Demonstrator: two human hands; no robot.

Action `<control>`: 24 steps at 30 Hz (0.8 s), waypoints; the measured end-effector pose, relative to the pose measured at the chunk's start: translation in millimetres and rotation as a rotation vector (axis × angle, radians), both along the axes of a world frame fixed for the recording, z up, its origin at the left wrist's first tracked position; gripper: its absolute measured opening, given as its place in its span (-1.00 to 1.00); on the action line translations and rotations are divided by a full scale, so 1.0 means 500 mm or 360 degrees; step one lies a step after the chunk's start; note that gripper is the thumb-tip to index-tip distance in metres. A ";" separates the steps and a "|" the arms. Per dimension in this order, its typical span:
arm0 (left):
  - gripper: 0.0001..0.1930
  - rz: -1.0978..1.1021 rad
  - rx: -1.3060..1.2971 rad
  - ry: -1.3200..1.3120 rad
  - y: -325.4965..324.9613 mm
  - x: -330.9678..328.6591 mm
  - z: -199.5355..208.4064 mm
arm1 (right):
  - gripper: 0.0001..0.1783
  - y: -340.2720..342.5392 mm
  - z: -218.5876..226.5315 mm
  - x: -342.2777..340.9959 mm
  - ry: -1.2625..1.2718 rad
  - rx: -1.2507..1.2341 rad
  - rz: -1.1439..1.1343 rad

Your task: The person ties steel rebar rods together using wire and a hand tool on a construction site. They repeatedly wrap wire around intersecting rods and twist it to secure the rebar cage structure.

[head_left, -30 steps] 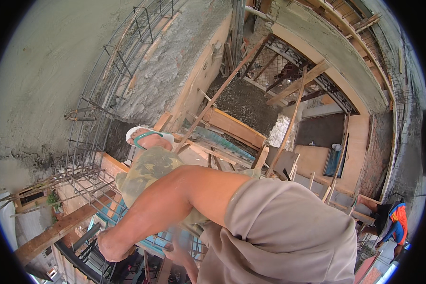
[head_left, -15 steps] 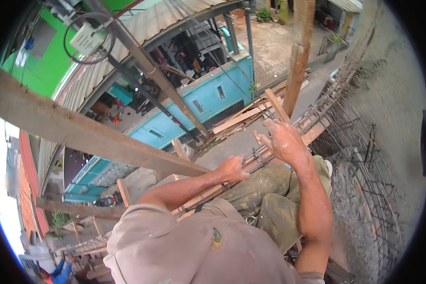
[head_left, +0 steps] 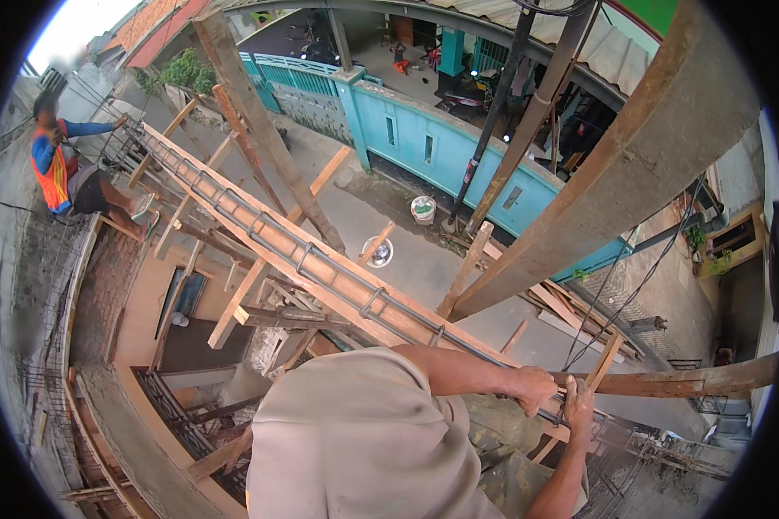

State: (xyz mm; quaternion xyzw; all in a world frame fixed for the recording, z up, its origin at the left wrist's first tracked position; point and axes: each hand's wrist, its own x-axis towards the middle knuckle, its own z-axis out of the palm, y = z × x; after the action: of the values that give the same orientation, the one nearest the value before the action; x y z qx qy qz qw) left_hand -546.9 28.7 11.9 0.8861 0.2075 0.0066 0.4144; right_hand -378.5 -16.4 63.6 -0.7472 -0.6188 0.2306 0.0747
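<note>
A long rebar cage, bars joined by square stirrups, lies in a trough of wooden formwork boards running from the far upper left to my lap. At the near right end my left hand is closed in a fist around the bars. Close beside it, my right hand is closed at a stirrup, its fingers pointing up. The hands almost meet; what lies between their fingertips is partly hidden. My camouflage trousers are below them.
Thick timber posts rise close in front, and a wooden beam crosses at right. Far left, a person in an orange vest sits by the cage's other end. Below lies a street with white buckets and a turquoise wall.
My view has swung left, bringing the length of the cage and the seated person into sight. My right hand has come down from its raised position to the cage beside my left.
</note>
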 end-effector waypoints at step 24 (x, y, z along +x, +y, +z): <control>-0.29 0.3642 0.1078 -0.3001 0.095 -1.305 0.302 | -0.56 0.019 -0.032 -0.015 -0.0420 -0.0120 0.0189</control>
State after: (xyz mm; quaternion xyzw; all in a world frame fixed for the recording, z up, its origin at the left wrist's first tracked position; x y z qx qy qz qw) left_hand -1199.3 76.0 162.7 -0.0235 0.4181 0.9066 -0.0528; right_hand -385.9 -7.1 47.7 -0.7355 -0.6572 0.1574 -0.0491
